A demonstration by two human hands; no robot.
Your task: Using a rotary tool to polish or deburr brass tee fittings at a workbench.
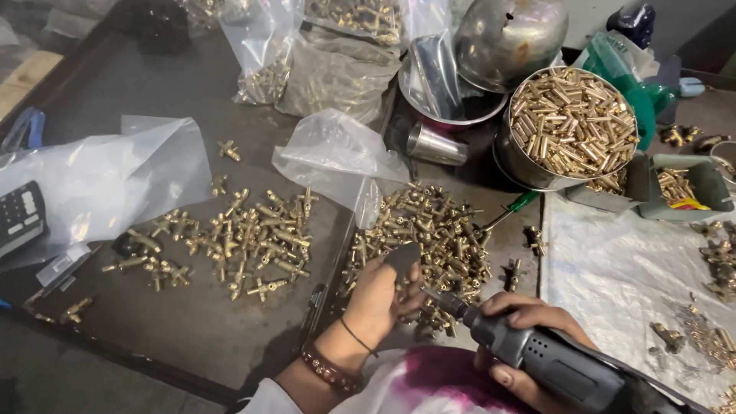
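My left hand (377, 297) is closed around a small brass fitting with a dark piece sticking up above the fingers, just at the near edge of a heap of brass fittings (433, 230). My right hand (521, 318) grips a grey powered screwdriver (552, 364), whose bit points left at the part in my left hand. A second spread of brass cross-shaped fittings (238, 238) lies to the left on the dark metal table (199, 322).
A steel bowl (502, 149) full of small brass pins stands at the back right. Clear plastic bags (107, 176) lie left and behind, a metal cup (433, 146), a green-handled tool (514, 207), a calculator (19, 215), and a white cloth (613, 268) with loose parts at the right.
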